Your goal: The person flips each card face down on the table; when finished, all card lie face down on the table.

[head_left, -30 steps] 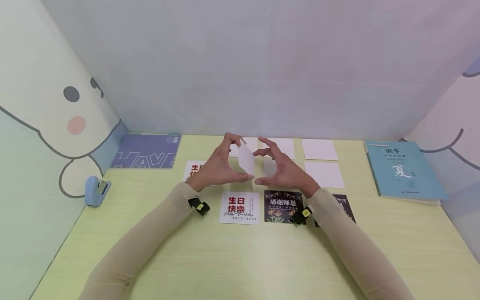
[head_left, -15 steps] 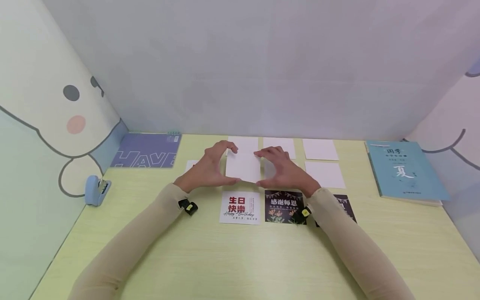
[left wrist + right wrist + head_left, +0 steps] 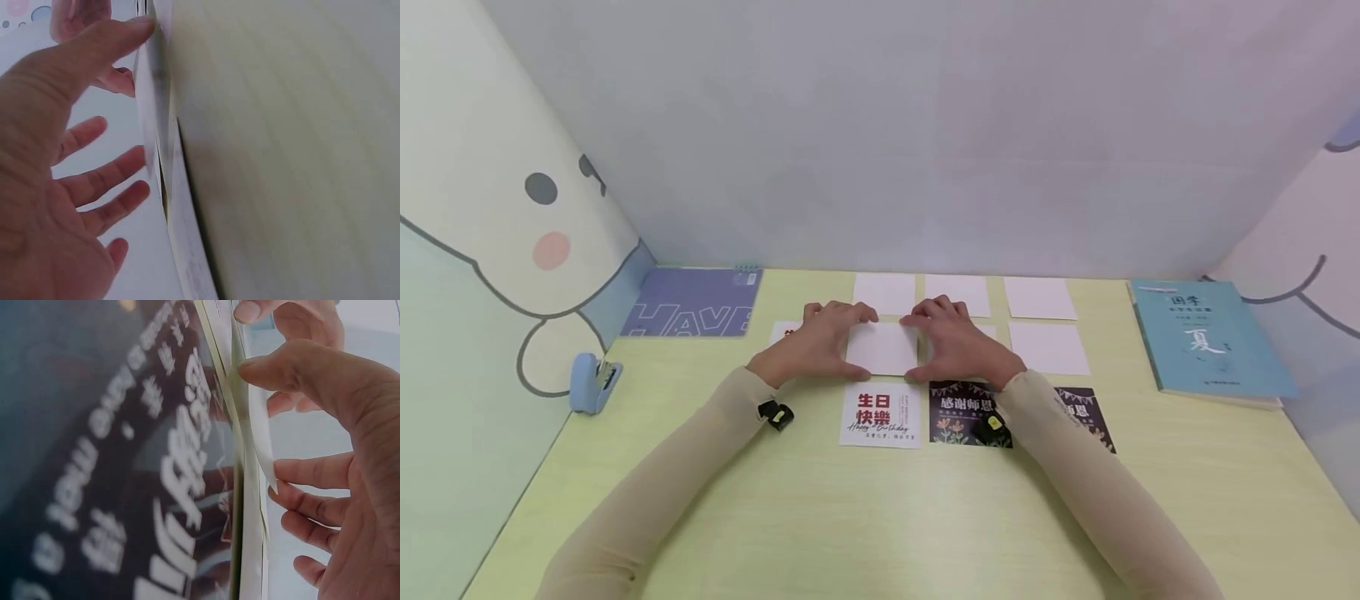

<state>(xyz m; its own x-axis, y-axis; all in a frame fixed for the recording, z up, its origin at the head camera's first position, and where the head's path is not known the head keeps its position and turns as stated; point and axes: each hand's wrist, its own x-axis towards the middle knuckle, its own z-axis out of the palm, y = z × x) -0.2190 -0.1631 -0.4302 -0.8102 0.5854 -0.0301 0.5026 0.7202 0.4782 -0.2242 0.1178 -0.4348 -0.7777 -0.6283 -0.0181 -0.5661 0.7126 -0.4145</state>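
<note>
Both hands hold a white card (image 3: 882, 348) between them, close to flat over the table. My left hand (image 3: 820, 340) has its thumb on the near left corner and a finger at the far left corner. Mirroring it, my right hand (image 3: 958, 342) spans the right edge between thumb and index finger. In the left wrist view the card (image 3: 159, 87) is seen almost edge-on under the thumb, other fingers spread. In the right wrist view an index finger meets a corner of the card (image 3: 259, 425). Just in front lies a white "Happy Birthday" card (image 3: 878, 415).
Dark printed cards (image 3: 962, 404) lie by the right wrist, one partly under the sleeve. Other blank white cards (image 3: 1040, 298) lie behind and to the right. A purple notebook (image 3: 692, 302) and blue stapler (image 3: 593, 383) are at left, a teal book (image 3: 1210, 340) at right.
The card was tilted up and bent a second ago, then faced me upright. It has come down to nearly flat, and both hands have lowered with it.
</note>
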